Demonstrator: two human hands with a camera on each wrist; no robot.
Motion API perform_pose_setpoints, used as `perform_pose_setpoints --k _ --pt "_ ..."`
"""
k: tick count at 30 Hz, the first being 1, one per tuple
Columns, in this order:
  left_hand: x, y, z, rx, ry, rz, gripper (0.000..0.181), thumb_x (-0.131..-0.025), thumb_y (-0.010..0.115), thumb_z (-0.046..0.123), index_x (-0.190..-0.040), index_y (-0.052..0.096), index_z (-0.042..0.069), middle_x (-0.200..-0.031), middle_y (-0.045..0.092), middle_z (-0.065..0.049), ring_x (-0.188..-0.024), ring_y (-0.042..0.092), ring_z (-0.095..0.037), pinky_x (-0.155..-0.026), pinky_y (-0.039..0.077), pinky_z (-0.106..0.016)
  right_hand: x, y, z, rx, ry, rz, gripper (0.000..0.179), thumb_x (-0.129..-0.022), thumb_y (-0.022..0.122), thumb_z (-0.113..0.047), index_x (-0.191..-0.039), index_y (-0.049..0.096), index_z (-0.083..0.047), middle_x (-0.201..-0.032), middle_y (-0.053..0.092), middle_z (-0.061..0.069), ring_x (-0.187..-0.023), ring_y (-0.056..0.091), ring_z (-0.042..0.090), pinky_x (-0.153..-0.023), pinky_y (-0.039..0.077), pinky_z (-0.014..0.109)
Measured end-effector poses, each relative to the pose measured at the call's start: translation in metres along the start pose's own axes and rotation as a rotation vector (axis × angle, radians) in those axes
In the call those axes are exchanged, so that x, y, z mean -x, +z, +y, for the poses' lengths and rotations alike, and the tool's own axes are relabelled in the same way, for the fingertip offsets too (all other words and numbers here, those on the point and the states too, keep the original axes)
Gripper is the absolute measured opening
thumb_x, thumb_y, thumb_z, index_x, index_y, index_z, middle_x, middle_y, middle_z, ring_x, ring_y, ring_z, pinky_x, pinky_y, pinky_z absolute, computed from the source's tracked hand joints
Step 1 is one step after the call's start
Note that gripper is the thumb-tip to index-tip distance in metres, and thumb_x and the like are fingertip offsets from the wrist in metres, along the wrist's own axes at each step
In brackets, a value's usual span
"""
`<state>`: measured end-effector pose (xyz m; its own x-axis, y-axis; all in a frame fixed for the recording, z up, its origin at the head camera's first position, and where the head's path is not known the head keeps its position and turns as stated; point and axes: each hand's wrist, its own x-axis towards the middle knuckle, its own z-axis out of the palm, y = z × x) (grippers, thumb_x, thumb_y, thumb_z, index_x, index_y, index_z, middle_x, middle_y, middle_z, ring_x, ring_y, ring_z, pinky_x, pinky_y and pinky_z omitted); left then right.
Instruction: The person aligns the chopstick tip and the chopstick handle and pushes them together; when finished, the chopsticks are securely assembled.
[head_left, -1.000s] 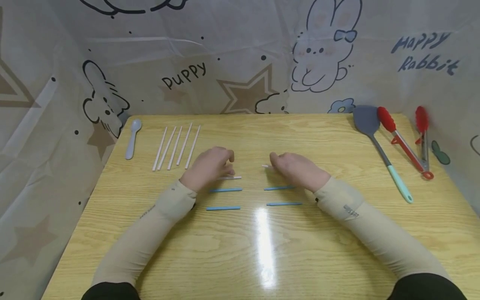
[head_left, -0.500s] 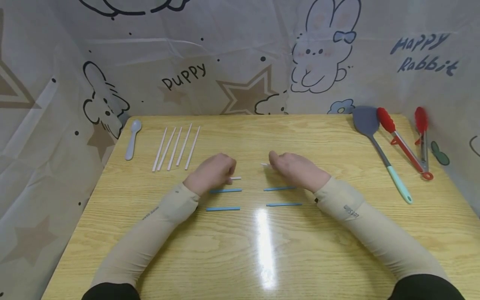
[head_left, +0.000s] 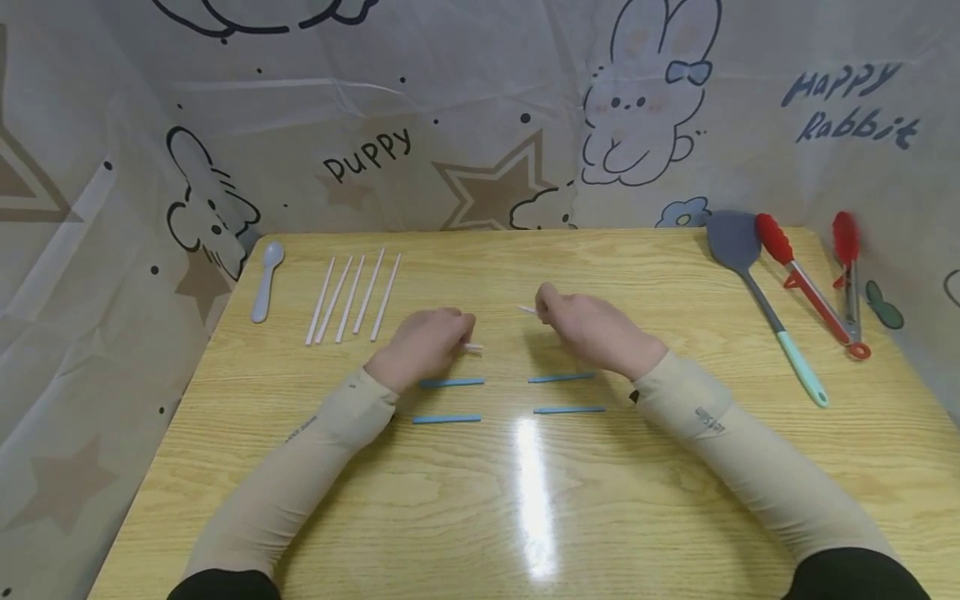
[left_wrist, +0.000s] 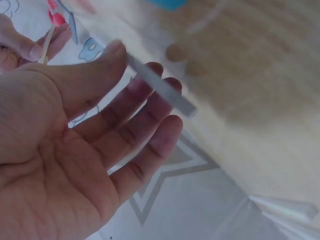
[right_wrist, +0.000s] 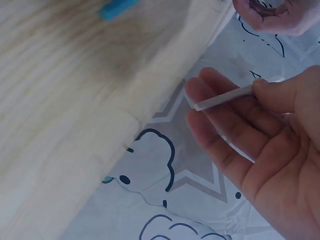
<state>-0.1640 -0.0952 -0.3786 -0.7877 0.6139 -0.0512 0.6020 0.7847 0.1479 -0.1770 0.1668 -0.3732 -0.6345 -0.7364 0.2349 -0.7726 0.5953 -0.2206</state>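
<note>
In the head view my left hand (head_left: 418, 348) is over the table's middle. Its thumb and fingertips pinch a thin white stick (left_wrist: 162, 90), which the left wrist view shows clear of the tabletop. Opposite it, my right hand (head_left: 596, 332) pinches another white stick (right_wrist: 227, 96) between thumb and fingers, its tip pointing left. Below the left hand lie two short blue sticks, an upper blue stick (head_left: 452, 382) and a lower blue stick (head_left: 446, 419). On the right side, an upper blue stick (head_left: 561, 377) and a lower blue stick (head_left: 569, 410) match them.
Several longer white sticks (head_left: 360, 296) lie slanted in a row at left, beside a pale spoon (head_left: 267, 282). Toward the right edge are a grey spatula (head_left: 735, 240) with a mint handle and red-tipped tongs (head_left: 813, 292). A printed cloth (head_left: 480, 100) hangs behind the wooden table (head_left: 420, 517).
The left fingers have come together on the white stick on the table and raised it slightly. My right hand has risen a little, carrying its white stick. The blue sticks stay put.
</note>
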Motion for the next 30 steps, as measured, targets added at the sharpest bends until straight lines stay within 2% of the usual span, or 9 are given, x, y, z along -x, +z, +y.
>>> perform_pose_setpoints --k 3,7,10,14,21,25,30 --pt "0.002 -0.008 -0.002 0.021 0.002 0.064 0.009 -0.097 0.061 0.006 -0.092 0.055 0.009 -0.079 0.061 -0.003 -0.066 0.054 -0.016 -0.057 0.048 -0.031 -0.002 -0.005 0.000 -0.005 -0.007 0.050 0.009 -0.101 0.053 -0.002 -0.107 0.046 -0.004 -0.066 0.057 0.003 -0.045 0.040 0.009 -0.040 0.037 0.025" --pt "-0.001 -0.019 -0.006 0.034 0.022 0.169 0.012 -0.095 0.066 0.007 -0.091 0.056 0.008 -0.076 0.063 -0.003 -0.064 0.055 -0.016 -0.055 0.048 -0.032 -0.005 -0.013 0.000 -0.018 -0.019 0.092 0.019 -0.098 0.059 -0.001 -0.115 0.050 -0.005 -0.087 0.070 0.008 -0.056 0.058 0.013 -0.048 0.047 0.027" --pt "-0.004 -0.027 -0.007 0.020 0.022 0.207 0.006 -0.093 0.070 0.010 -0.096 0.066 0.007 -0.084 0.070 -0.004 -0.071 0.063 -0.018 -0.058 0.052 -0.033 -0.007 -0.018 -0.001 -0.013 -0.018 0.099 0.021 -0.096 0.063 -0.001 -0.115 0.057 -0.004 -0.091 0.071 0.007 -0.067 0.065 0.016 -0.056 0.053 0.031" --pt "-0.007 -0.036 -0.007 0.025 0.008 0.230 0.009 -0.093 0.070 0.010 -0.101 0.072 0.008 -0.091 0.072 -0.004 -0.076 0.067 -0.020 -0.061 0.054 -0.034 -0.010 -0.023 -0.002 0.017 -0.009 0.102 0.019 -0.093 0.067 -0.001 -0.111 0.062 -0.007 -0.093 0.072 0.005 -0.072 0.067 0.018 -0.057 0.054 0.034" --pt "-0.009 -0.053 -0.004 0.004 0.017 0.311 0.011 -0.096 0.067 0.014 -0.106 0.065 0.011 -0.086 0.068 -0.003 -0.062 0.055 -0.016 -0.049 0.045 -0.030 -0.019 -0.035 -0.008 0.008 -0.010 0.138 0.021 -0.096 0.063 -0.004 -0.116 0.059 -0.011 -0.099 0.072 0.007 -0.072 0.066 0.020 -0.053 0.052 0.034" --pt "-0.010 -0.062 -0.001 0.009 0.045 0.352 0.012 -0.098 0.064 0.016 -0.109 0.061 0.012 -0.083 0.067 -0.003 -0.057 0.050 -0.016 -0.045 0.040 -0.030 -0.026 -0.041 -0.011 -0.025 -0.041 0.165 0.021 -0.097 0.061 -0.003 -0.117 0.058 -0.010 -0.101 0.071 0.008 -0.075 0.066 0.021 -0.060 0.054 0.036" --pt "-0.010 -0.066 0.002 0.030 0.065 0.383 0.012 -0.098 0.063 0.016 -0.110 0.060 0.013 -0.081 0.066 -0.002 -0.057 0.050 -0.015 -0.044 0.039 -0.030 -0.029 -0.045 -0.014 -0.052 -0.065 0.174 0.022 -0.096 0.063 -0.001 -0.115 0.057 -0.010 -0.098 0.071 0.008 -0.073 0.065 0.020 -0.062 0.055 0.037"
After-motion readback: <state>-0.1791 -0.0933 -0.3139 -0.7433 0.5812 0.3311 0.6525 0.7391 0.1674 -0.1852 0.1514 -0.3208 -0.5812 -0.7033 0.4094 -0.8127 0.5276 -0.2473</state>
